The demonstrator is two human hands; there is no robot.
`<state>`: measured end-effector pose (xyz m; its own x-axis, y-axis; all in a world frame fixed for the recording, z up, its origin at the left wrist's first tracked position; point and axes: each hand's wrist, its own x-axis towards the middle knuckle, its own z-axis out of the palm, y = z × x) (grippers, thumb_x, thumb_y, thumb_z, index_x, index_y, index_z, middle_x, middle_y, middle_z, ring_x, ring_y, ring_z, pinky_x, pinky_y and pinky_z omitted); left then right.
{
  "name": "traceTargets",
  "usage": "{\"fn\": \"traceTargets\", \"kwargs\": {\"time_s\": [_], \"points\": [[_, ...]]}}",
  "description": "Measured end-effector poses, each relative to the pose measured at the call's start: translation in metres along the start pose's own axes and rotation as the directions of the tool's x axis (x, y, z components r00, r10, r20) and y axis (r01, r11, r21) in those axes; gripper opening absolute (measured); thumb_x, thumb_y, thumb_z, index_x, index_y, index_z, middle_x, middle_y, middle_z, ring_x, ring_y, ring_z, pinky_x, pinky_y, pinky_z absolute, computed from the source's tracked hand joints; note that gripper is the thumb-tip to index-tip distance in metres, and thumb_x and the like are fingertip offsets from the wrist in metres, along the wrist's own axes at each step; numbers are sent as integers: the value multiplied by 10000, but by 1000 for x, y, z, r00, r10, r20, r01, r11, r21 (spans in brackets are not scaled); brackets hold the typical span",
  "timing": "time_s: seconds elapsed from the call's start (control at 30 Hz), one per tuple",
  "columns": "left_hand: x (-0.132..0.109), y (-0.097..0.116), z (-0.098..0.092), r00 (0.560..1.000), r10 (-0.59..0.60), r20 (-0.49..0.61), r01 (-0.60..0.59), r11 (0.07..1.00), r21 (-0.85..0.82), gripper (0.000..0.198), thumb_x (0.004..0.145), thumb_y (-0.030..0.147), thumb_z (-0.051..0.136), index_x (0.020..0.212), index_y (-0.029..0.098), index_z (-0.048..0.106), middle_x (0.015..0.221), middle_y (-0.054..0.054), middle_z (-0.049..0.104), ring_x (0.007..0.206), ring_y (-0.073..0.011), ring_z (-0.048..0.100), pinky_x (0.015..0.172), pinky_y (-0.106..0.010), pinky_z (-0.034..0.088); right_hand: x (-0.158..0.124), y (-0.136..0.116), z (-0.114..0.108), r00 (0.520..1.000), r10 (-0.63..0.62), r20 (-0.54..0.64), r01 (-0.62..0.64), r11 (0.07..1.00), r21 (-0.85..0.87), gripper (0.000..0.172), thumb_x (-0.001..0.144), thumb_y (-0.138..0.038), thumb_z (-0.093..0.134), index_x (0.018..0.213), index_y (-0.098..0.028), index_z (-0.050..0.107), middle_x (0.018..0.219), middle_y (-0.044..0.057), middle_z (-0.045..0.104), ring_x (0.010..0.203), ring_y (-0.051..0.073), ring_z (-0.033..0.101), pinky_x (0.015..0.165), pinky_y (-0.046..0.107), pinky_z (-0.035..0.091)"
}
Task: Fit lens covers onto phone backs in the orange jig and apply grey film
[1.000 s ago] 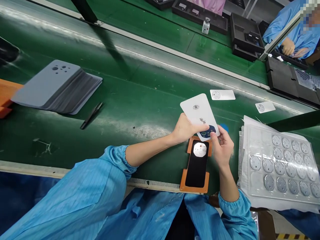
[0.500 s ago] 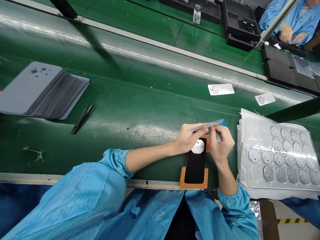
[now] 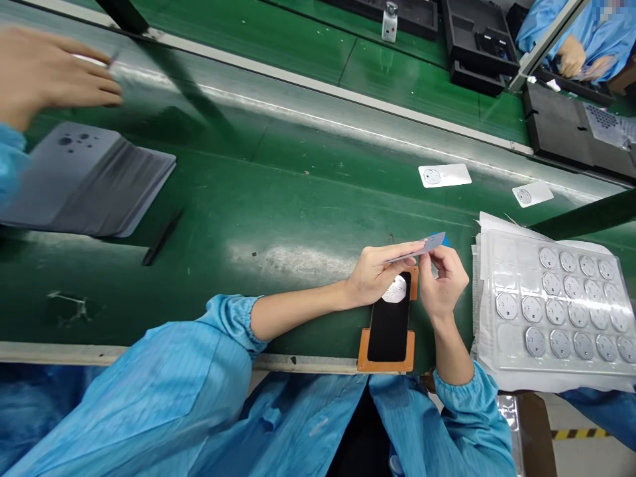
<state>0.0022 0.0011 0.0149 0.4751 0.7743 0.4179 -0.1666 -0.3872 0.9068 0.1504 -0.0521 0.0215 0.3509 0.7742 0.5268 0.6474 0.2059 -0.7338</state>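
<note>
Both of my hands hold a thin white phone back cover [image 3: 415,250], tilted nearly edge-on to the camera, just above an orange jig [image 3: 387,361] with a black inset on the green belt. My left hand [image 3: 375,273] grips the cover's left side. My right hand [image 3: 444,281] pinches its right end, near a small blue tab. A round silver lens plate [image 3: 396,289] lies at the top of the jig's black inset, under the cover.
A clear blister tray [image 3: 501,358] of round silver plates lies at the right. Two white cards [image 3: 444,175] rest farther up the belt. A fanned stack of grey covers [image 3: 84,179] and black tweezers [image 3: 161,237] lie left. A co-worker's hand [image 3: 47,69] reaches in at top left. Black trays [image 3: 479,46] line the far side.
The cover has turned from facing me to nearly flat and dropped closer over the jig. A co-worker's hand has entered at the top left above the grey stack.
</note>
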Motion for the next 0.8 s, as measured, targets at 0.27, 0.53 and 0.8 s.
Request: {"fn": "traceTargets", "kwargs": {"time_s": [0.27, 0.53, 0.8], "points": [[-8, -14, 4, 957, 248, 150, -272, 947, 168, 564, 1013, 218, 535, 1562, 222, 406, 1550, -121, 478, 1454, -266, 445, 1226, -454, 404, 1, -1, -2, 1000, -6, -12, 6, 1000, 16, 111, 900, -247, 608, 936, -199, 701, 939, 67, 737, 843, 199, 697, 729, 337, 579], [-12, -15, 5, 959, 217, 181, -250, 950, 186, 644, 1013, 218, 526, 1611, 253, 288, 1616, -103, 376, 1492, -279, 377, 1247, -474, 372, -1, 5, -2, 1000, -25, -3, 25, 996, 81, 133, 889, -225, 629, 984, -201, 717, 976, 62, 749, 873, 207, 710, 757, 337, 578], [-12, -12, 5, 968, 196, 157, -224, 957, 184, 582, 1027, 209, 504, 1586, 279, 354, 1594, -70, 418, 1469, -254, 417, 1243, -424, 383, 1, 0, 0, 1000, 14, -5, -13, 998, 60, 116, 898, -224, 590, 926, -210, 702, 918, 52, 749, 827, 195, 700, 725, 331, 578]]}}
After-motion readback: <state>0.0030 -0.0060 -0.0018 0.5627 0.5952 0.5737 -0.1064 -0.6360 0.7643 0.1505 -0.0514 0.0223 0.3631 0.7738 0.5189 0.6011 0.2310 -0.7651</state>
